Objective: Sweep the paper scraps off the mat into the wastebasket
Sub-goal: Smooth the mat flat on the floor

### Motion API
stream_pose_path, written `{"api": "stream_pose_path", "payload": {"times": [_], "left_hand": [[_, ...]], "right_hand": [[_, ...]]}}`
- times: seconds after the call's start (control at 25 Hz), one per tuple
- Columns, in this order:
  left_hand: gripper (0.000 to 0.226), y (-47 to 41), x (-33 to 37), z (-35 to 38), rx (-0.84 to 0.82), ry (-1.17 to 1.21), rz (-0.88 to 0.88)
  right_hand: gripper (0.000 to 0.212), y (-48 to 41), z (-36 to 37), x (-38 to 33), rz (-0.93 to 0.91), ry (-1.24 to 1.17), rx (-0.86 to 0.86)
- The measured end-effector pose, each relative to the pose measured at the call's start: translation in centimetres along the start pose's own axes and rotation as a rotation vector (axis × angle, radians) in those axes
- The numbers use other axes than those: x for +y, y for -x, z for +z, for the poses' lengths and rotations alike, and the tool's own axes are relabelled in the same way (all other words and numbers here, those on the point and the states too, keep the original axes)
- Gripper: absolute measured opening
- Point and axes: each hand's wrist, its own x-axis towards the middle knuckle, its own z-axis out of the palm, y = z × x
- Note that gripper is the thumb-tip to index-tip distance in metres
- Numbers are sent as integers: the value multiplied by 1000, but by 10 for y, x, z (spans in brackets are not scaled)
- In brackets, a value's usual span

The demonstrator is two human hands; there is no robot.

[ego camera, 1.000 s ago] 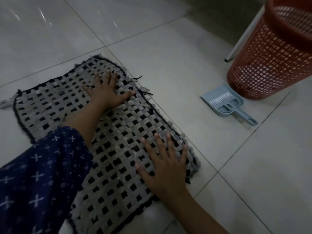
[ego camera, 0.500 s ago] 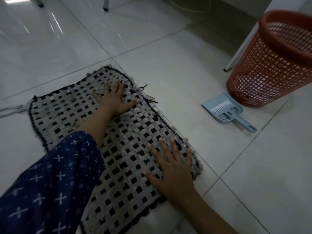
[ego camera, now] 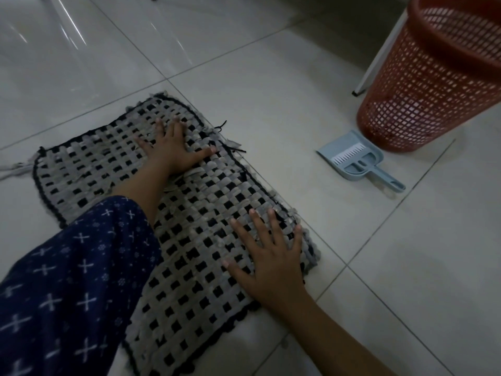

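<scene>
Indoors here, and it looks like a home: glossy pale floor tiles (ego camera: 271, 90) with thin grout lines, a woven rag mat (ego camera: 195, 240) laid flat, a red lattice wastebasket (ego camera: 428, 99), and a small blue dustpan (ego camera: 336, 146) just beside it.

Tally, per kind:
- Mat (ego camera: 189, 253): 1, woven grey and black.
- Wastebasket (ego camera: 423, 85): 1, red mesh.
- Dustpan (ego camera: 349, 143): 1, pale blue, w/ 1 small brush (ego camera: 349, 156) nested inside, so 2 pcs in that set.
- Hands: 2, i.e. 1 left hand (ego camera: 173, 150) and 1 right hand (ego camera: 273, 264). The right one shows all 5 fingers; the left one's can't all be told apart.
- Sleeve (ego camera: 81, 280): 1, dark blue w/ white crosses, on the left arm.
- Paper scraps (ego camera: 189, 173): approx. 2–3 pale strips by the left wrist. The exact no. can't be told, as the mat's frayed bits look the same.
- White furniture leg (ego camera: 379, 55): 1, beside the wastebasket.
</scene>
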Motion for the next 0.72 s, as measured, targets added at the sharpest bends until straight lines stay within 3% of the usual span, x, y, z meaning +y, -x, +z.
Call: {"api": "stream_pose_path", "payload": {"times": [0.44,0.56,0.72], "left_hand": [[118,4,1,-3,-57,-46,-5],[102,-3,-8,1,26,-28,29],[83,-16,-32,1,32,-45,56]], "right_hand": [[69,0,-10,0,-53,-36,-108],[67,-22,-18,-4,-45,-12,-103],[74,-56,-16,-9,-12,-32,-238]]}}
